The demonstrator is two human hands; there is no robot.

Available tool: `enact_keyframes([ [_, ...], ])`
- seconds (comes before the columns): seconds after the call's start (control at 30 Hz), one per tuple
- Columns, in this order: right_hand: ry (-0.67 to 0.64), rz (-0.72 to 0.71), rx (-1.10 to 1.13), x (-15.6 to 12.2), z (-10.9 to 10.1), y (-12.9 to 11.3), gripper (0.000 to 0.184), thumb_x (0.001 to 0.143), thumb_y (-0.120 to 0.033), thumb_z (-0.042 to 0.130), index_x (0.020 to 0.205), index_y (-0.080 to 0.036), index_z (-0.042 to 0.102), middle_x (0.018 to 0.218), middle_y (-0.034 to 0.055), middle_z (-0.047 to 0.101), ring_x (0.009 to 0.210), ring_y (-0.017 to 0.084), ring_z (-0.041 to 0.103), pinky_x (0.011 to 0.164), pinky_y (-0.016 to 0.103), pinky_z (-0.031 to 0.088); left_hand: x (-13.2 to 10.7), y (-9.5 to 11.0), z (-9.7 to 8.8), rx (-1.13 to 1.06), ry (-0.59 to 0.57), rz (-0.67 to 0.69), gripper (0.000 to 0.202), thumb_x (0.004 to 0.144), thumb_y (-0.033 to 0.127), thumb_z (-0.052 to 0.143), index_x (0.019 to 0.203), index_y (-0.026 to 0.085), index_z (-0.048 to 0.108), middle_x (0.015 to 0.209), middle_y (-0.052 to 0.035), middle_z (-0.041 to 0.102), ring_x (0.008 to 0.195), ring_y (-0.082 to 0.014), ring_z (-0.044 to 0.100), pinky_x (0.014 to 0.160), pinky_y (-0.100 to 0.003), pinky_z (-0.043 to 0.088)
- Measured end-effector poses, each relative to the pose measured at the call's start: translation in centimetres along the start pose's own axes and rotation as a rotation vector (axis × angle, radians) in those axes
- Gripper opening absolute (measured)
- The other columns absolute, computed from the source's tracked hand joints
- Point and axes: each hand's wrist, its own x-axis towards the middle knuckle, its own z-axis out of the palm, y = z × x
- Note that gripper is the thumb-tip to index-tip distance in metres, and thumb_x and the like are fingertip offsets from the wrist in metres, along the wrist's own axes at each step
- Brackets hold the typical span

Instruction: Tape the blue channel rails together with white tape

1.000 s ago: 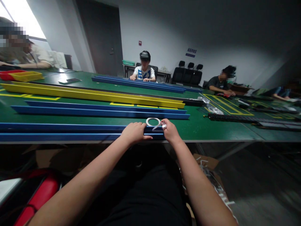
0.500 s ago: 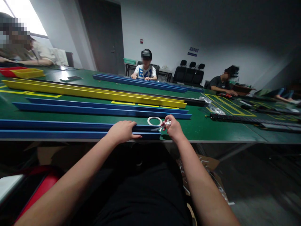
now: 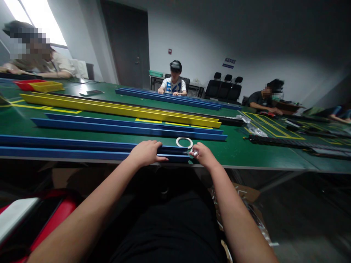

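Observation:
The nearest blue channel rail lies along the front edge of the green table, its right end between my hands. My left hand is wrapped over that rail close to its end, thumb at the near wall and fingers at the far one. Just past the end, my right hand is closed around a small white-handled tool. A thin tip on it points left into the channel; its exact kind is hard to make out. Behind the rail end a white tape roll lies flat.
Beyond are another blue rail, a yellow rail and more blue rails. Black strips and clear plastic lie to the right. Red and yellow trays stand far left. Several people sit around the table.
My right hand has lowered with the tool, bringing it closer to the rail's end. My left hand keeps its hold on the rail. The whole view has shifted slightly.

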Motion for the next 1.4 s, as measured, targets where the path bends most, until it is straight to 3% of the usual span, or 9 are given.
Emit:
enact_keyframes([
  [0.1,0.04,-0.008,0.011,-0.1,-0.1,0.1,0.007,0.082,-0.018,0.053,0.08,-0.018,0.06,0.084,0.0018,0.054,0.078,0.014,0.051,0.07,0.024,0.038,-0.1,-0.1,0.0,0.007,0.0,-0.006,0.075,0.073,0.082,0.046,0.117,0.023,0.059,0.107,-0.0111,0.069,0.1,-0.0308,0.063,0.086,-0.038,0.044],
  [0.33,0.061,0.143,0.267,-0.6,-0.2,-0.7,0.04,0.075,-0.007,0.041,0.11,-0.021,0.054,0.092,0.0009,0.065,0.079,0.014,0.057,0.074,0.025,0.044,-0.1,0.1,-0.1,0.003,-0.006,-0.016,0.074,0.073,0.081,0.047,0.117,0.023,0.059,0.108,-0.0114,0.068,0.101,-0.0306,0.063,0.087,-0.038,0.044],
  [0.43,0.098,0.161,0.301,-0.7,0.1,-0.6,0.042,0.076,-0.01,0.041,0.115,-0.021,0.054,0.094,0.0019,0.065,0.079,0.015,0.058,0.073,0.026,0.044,-0.1,0.1,0.0,-0.002,-0.009,-0.021,0.073,0.073,0.08,0.048,0.117,0.023,0.06,0.107,-0.0115,0.068,0.101,-0.0302,0.063,0.087,-0.038,0.043],
  [0.57,0.19,0.2,0.338,-0.8,0.7,-0.1,0.024,0.088,-0.027,0.042,0.104,-0.021,0.059,0.086,0.0009,0.062,0.073,0.015,0.054,0.069,0.025,0.042,0.0,-0.1,0.3,0.001,0.011,-0.011,0.074,0.072,0.082,0.047,0.116,0.023,0.06,0.106,-0.0114,0.068,0.101,-0.03,0.063,0.088,-0.038,0.043],
  [0.7,0.257,0.26,0.345,-1.1,1.2,0.2,0.03,0.094,-0.04,0.037,0.091,-0.023,0.061,0.08,0.0002,0.059,0.073,0.016,0.053,0.068,0.026,0.04,0.0,-0.3,0.7,0.005,0.031,0.004,0.076,0.073,0.083,0.044,0.117,0.023,0.059,0.105,-0.0114,0.069,0.1,-0.0303,0.063,0.087,-0.038,0.042],
  [0.9,0.312,0.223,0.254,-1.4,1.2,0.1,0.04,0.098,-0.044,0.028,0.078,-0.023,0.056,0.081,0.0015,0.057,0.08,0.017,0.053,0.077,0.027,0.04,0.0,-0.3,0.9,-0.002,0.03,-0.002,0.076,0.073,0.083,0.045,0.118,0.023,0.058,0.106,-0.0109,0.068,0.102,-0.0302,0.062,0.088,-0.038,0.042],
  [1.03,0.285,0.239,0.202,-1.2,1.2,0.5,0.037,0.098,-0.043,0.029,0.086,-0.023,0.058,0.09,0.0028,0.059,0.085,0.018,0.055,0.079,0.028,0.04,0.0,-0.3,0.8,-0.006,0.029,-0.007,0.076,0.073,0.083,0.045,0.118,0.023,0.058,0.106,-0.0109,0.068,0.102,-0.0299,0.062,0.089,-0.038,0.041],
  [1.3,0.26,0.252,0.072,-1.0,1.1,2.2,0.025,0.09,-0.039,0.05,0.087,-0.019,0.064,0.09,0.0066,0.06,0.087,0.019,0.054,0.08,0.029,0.042,-0.1,-0.3,0.8,0.008,0.037,0.003,0.075,0.073,0.083,0.043,0.115,0.023,0.059,0.104,-0.0109,0.068,0.099,-0.0299,0.062,0.086,-0.038,0.041],
  [1.4,0.207,0.265,0.064,-1.3,0.5,2.0,0.03,0.093,-0.041,0.046,0.094,-0.019,0.066,0.093,0.007,0.058,0.092,0.019,0.054,0.084,0.028,0.042,-0.1,-0.2,0.8,0.01,0.043,0.006,0.075,0.073,0.083,0.043,0.116,0.023,0.059,0.104,-0.0109,0.068,0.098,-0.03,0.062,0.085,-0.038,0.042],
])
